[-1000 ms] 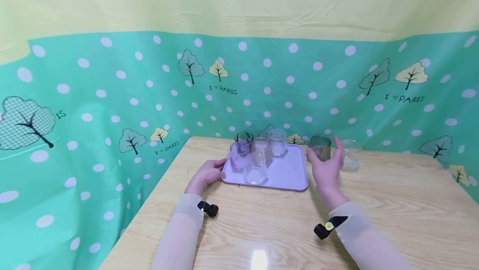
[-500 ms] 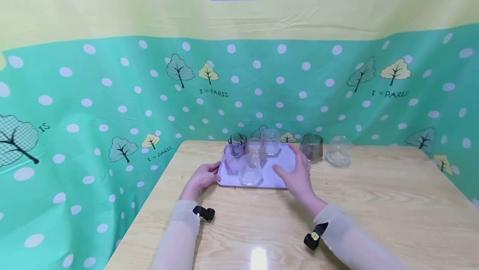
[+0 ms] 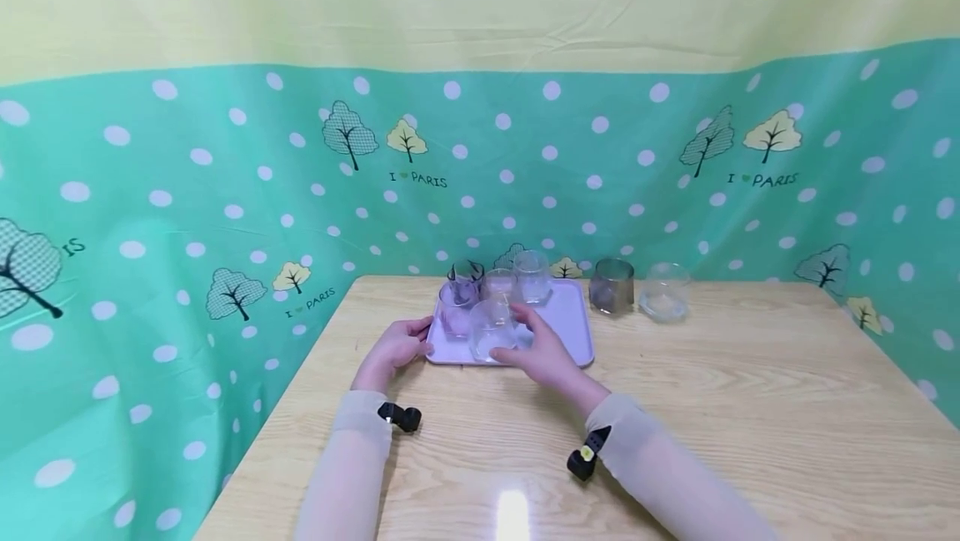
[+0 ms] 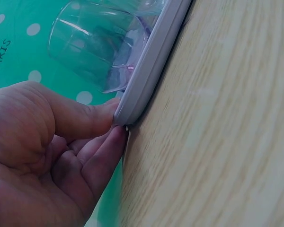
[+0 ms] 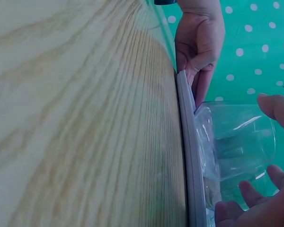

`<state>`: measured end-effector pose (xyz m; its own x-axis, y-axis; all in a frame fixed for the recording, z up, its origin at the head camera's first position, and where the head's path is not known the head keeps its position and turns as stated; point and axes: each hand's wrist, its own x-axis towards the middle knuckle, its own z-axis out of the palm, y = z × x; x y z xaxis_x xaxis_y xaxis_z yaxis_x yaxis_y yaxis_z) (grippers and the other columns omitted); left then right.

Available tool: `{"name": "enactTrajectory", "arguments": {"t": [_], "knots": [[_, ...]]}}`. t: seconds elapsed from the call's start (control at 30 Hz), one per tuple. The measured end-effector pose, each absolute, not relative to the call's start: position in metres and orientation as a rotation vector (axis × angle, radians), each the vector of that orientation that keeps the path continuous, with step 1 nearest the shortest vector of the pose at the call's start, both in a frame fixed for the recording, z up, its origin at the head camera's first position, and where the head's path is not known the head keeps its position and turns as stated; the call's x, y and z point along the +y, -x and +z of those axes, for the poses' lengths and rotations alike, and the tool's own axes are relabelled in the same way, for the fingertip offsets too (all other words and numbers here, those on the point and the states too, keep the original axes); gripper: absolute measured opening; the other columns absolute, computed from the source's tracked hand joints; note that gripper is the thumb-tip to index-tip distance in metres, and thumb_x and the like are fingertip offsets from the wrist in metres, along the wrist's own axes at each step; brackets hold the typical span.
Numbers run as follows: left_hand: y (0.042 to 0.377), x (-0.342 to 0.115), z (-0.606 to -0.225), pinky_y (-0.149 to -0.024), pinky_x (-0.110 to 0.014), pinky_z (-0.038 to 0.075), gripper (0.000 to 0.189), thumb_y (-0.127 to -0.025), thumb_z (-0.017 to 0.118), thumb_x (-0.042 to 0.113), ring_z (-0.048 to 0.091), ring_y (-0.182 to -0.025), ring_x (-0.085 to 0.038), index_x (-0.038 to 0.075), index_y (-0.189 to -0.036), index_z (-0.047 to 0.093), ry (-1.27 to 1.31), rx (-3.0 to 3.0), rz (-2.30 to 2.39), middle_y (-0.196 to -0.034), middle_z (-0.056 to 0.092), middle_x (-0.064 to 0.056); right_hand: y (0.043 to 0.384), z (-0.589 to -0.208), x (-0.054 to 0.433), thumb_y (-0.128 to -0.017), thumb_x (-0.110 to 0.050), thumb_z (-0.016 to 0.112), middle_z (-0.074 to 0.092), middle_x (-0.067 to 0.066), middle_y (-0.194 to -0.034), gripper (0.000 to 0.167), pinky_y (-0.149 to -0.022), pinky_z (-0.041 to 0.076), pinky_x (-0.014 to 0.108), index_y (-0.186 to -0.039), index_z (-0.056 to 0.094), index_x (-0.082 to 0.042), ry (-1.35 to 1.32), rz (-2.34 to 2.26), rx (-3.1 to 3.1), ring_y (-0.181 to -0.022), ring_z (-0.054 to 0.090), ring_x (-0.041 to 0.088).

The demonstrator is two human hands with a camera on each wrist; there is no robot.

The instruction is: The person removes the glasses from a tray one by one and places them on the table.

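My left hand [image 3: 395, 348] pinches the left rim of a lilac tray [image 3: 573, 320], thumb on top and fingers beneath, as the left wrist view shows. Several drinking glasses stand on the tray. At its front is a clear glass [image 3: 486, 334]; behind it are a purple-tinted glass [image 3: 452, 318], a pinkish one and another clear glass [image 3: 532, 276]. My right hand [image 3: 551, 356] reaches over the tray's front edge to the front clear glass. In the right wrist view its thumb and fingers are spread on either side of that glass [image 5: 241, 137], not closed round it.
To the right of the tray, a smoky grey glass [image 3: 612, 295] and a clear glass [image 3: 665, 295] stand on the wooden table [image 3: 712, 374]. A green and yellow patterned cloth [image 3: 420, 232] hangs right behind the table and along its left side.
My right hand has moved left from the smoky grey glass, across the tray, to the front clear glass. The left hand stays on the tray rim. The head view has shifted a little.
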<state>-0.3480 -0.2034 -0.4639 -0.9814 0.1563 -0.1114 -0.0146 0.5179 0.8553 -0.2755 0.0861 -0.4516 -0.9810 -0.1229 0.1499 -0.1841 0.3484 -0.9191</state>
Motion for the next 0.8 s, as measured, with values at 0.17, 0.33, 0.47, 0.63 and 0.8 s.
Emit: {"name": "enactTrajectory", "arguments": {"t": [0.17,0.33,0.47,0.63,0.8], "knots": [[0.347,-0.204,-0.464,-0.125,-0.05,0.032,0.069,-0.091,0.073,-0.005,0.042,-0.151,-0.038,-0.001,-0.156,0.05,-0.133,2.583,1.459,-0.154,0.055,-0.02,0.279,-0.451,0.076,-0.086,-0.026,0.091,0.049,0.016,-0.161,0.093,-0.125,0.033,0.059,-0.164,0.041,-0.015,-0.265,1.749,-2.53,-0.15,0.042,0.041],[0.348,-0.205,-0.464,-0.125,-0.049,0.033,0.068,-0.092,0.072,-0.006,0.043,-0.15,-0.038,-0.003,-0.156,0.048,-0.154,2.583,1.46,-0.154,0.054,-0.021,0.283,-0.45,0.072,-0.087,-0.024,0.091,0.048,0.018,-0.162,0.094,-0.124,0.033,0.059,-0.165,0.039,-0.018,-0.246,1.755,-2.524,-0.15,0.043,0.041],[0.348,-0.205,-0.465,-0.125,-0.049,0.033,0.068,-0.092,0.073,-0.006,0.044,-0.15,-0.037,-0.002,-0.156,0.049,-0.149,2.587,1.452,-0.153,0.055,-0.021,0.287,-0.452,0.069,-0.086,-0.022,0.092,0.045,0.02,-0.164,0.095,-0.125,0.033,0.057,-0.165,0.039,-0.019,-0.232,1.786,-2.513,-0.151,0.042,0.04],[0.348,-0.205,-0.465,-0.125,-0.048,0.033,0.068,-0.092,0.072,-0.006,0.043,-0.15,-0.037,-0.002,-0.156,0.049,-0.156,2.577,1.457,-0.153,0.055,-0.021,0.289,-0.454,0.065,-0.084,-0.022,0.093,0.045,0.019,-0.164,0.097,-0.125,0.033,0.057,-0.165,0.04,-0.021,-0.208,1.779,-2.501,-0.151,0.042,0.04],[0.348,-0.205,-0.464,-0.126,-0.049,0.031,0.068,-0.092,0.072,-0.006,0.042,-0.151,-0.037,-0.002,-0.156,0.048,-0.147,2.576,1.462,-0.153,0.055,-0.021,0.292,-0.456,0.062,-0.083,-0.022,0.093,0.047,0.018,-0.163,0.096,-0.124,0.034,0.058,-0.164,0.042,-0.019,-0.202,1.743,-2.497,-0.149,0.044,0.041]]}}
